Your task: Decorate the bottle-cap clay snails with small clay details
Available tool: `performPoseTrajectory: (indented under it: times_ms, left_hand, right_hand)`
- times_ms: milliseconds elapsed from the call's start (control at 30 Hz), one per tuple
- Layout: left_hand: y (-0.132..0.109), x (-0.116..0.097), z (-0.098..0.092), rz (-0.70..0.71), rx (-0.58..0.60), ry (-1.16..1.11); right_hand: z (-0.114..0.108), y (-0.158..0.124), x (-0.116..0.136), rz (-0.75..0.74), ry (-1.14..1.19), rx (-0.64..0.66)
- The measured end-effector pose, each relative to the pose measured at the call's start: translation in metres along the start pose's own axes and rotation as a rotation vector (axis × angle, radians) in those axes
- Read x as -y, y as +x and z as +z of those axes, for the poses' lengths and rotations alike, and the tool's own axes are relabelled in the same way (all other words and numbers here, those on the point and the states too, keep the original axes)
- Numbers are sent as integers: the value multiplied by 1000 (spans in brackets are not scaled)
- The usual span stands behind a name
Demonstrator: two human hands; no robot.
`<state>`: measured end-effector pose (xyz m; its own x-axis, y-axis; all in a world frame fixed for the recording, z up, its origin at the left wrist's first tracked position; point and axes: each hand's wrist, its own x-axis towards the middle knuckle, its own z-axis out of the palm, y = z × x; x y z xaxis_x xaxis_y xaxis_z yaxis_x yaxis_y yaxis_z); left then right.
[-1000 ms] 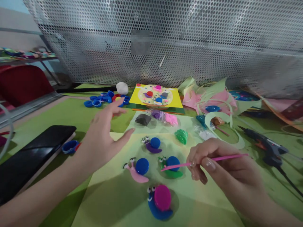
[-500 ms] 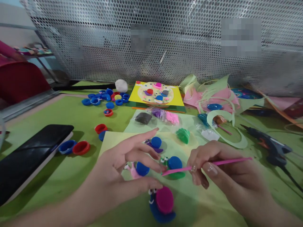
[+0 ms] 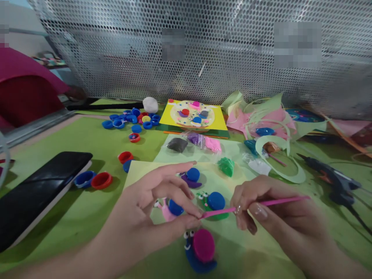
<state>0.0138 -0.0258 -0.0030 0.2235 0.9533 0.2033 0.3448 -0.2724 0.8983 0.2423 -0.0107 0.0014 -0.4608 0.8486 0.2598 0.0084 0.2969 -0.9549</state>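
Between my two hands runs a thin pink modelling stick [image 3: 218, 212]. My right hand [image 3: 270, 217] grips it around its middle, its rear part passing over the palm. At the other end, the thumb and index finger of my left hand [image 3: 168, 205] pinch together on the stick's tip, other fingers raised. Below lie snail figures with bottle-cap shells: a blue snail with a magenta cap [image 3: 203, 246], a green one with a blue cap [image 3: 216, 201], a purple one [image 3: 192, 179], and a pink one [image 3: 166, 211] partly behind my left fingers.
A black phone [image 3: 43, 190] lies left, near loose bottle caps [image 3: 101, 180]. Bagged clay [image 3: 213, 144] and a green clay packet [image 3: 226, 166] sit beyond the paper sheet. A glue gun [image 3: 331, 174] and paper scraps [image 3: 261, 112] lie right. Behind stands a perforated metal panel [image 3: 122, 46]; a person's pink sleeve [image 3: 35, 69] shows left.
My left thumb and index finger have closed on the stick's tip; before, they were apart. My right hand keeps its grip. At far left, the person's pink sleeve has come further into view.
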Motion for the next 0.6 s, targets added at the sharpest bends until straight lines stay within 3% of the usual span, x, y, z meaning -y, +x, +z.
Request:
performPoseTrajectory:
  times_ms: [200,367,500,600]
  left_hand:
    - [-1,3,1,35,-18,-32]
    - [0,-1,-2,-39,9,-156]
    - [1,-5,-3,-64,12,-129]
    - [1,-5,-2,-161,40,-210]
  right_hand:
    - [-1,1,0,-4,57,-50]
    - [0,2,0,-9,65,-80]
    - [0,0,0,-11,82,-87]
    - [0,0,0,-14,88,-89]
